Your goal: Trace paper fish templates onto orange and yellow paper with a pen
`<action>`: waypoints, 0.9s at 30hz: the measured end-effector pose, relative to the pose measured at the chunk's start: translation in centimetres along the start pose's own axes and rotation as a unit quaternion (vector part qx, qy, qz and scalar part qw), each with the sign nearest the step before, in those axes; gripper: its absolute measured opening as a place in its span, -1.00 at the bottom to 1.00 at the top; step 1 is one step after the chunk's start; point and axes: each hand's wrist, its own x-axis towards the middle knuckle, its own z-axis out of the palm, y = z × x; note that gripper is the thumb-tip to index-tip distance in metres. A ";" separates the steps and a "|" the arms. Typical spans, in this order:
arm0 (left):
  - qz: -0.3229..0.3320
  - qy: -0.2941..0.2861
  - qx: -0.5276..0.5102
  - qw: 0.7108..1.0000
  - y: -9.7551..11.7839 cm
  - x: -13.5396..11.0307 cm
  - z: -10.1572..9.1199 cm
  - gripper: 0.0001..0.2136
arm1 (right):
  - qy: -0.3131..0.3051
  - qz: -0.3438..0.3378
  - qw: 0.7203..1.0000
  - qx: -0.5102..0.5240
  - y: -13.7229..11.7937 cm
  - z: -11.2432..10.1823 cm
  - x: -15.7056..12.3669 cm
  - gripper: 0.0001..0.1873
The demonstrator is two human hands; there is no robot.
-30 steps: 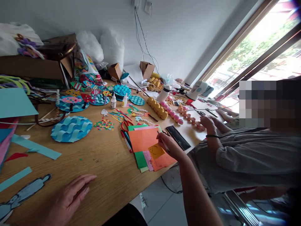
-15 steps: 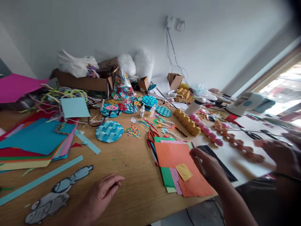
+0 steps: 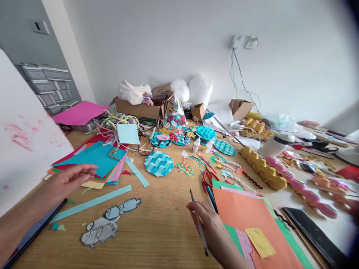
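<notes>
My right hand (image 3: 206,220) grips a slim dark pen (image 3: 201,233) near the left edge of an orange paper sheet (image 3: 241,209). Over the stack of coloured papers, my left hand (image 3: 74,175) has its fingers stretched out and holds nothing; whether it touches the blue sheet (image 3: 102,158) on top I cannot tell. Between my hands lie grey paper fish cutouts (image 3: 101,231) and a long light-blue paper strip (image 3: 95,201). A small yellow paper piece (image 3: 259,242) rests on the orange sheet.
Red-handled scissors (image 3: 209,177), glue bottles (image 3: 196,144) and a blue woven paper disc (image 3: 159,163) lie farther back. Egg-carton strips (image 3: 262,168) and a black flat object (image 3: 314,235) are at right. A large white board (image 3: 25,138) stands at far left.
My view has turned left. My left hand has moved left and away from me to the paper stack. My right hand, with the pen, has moved left off the orange sheet.
</notes>
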 end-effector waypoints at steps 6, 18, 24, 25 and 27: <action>-0.187 0.081 -0.301 0.932 -4.0 3.5 -4.1 -0.84 | -0.042 -0.009 0.999 0.032 -0.1 2.5 0.8 -0.67; -0.246 0.086 -0.356 0.897 -5.6 5.0 -1.0 -0.80 | -0.077 0.010 0.995 0.068 -0.2 4.2 0.2 -0.65; -0.235 0.068 -0.359 0.901 -5.4 6.2 -0.3 -0.79 | -0.073 0.011 0.994 0.076 -0.4 4.3 -0.1 -0.65; -0.228 0.067 -0.357 0.903 -5.5 6.3 -0.2 -0.78 | -0.074 0.013 0.994 0.074 -0.5 4.3 -0.1 -0.65; -0.212 0.063 -0.347 0.911 -5.6 6.4 -0.2 -0.78 | -0.076 0.020 0.995 0.068 -0.7 4.2 -0.2 -0.64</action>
